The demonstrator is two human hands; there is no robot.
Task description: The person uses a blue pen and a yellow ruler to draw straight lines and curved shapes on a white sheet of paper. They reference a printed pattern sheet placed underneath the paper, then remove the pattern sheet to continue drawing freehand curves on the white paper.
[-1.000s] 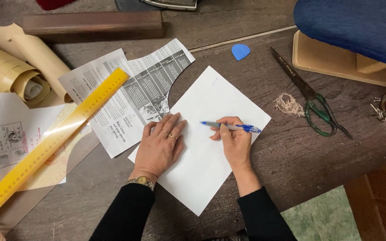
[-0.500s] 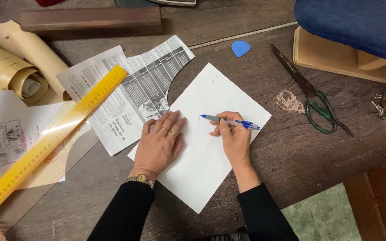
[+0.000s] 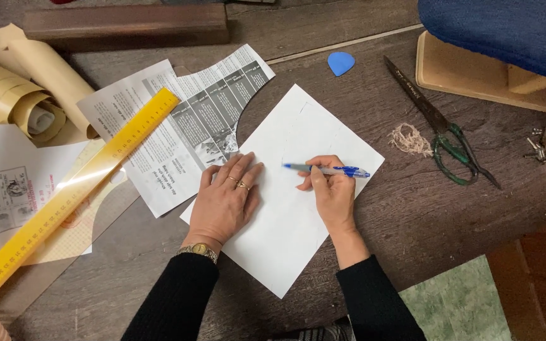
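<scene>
Almost no change from a second ago. Left hand (image 3: 225,201) still flat, fingers spread, pinning the white sheet (image 3: 285,221) at table centre. Right hand (image 3: 331,192) stays closed around the blue pen (image 3: 327,170), tip pointing 9 o'clock onto the sheet, barely shifted. Yellow ruler (image 3: 71,199) lies at 9 o'clock, scissors (image 3: 443,129) at 2 o'clock, both unmoved.

— What carried it all?

— A dark wooden surface (image 3: 361,95). A white sheet (image 3: 292,208) lay on it at a slant, a printed leaflet (image 3: 178,126) just beside that, and a yellow ruler (image 3: 64,202) across the papers on the left.

— And to the right?

— A blue pick-shaped piece (image 3: 340,62), green-handled scissors (image 3: 443,129), a tuft of fibre (image 3: 409,139). A wooden block (image 3: 127,25) lay along the far edge, with paper rolls (image 3: 14,95) at the left.
</scene>
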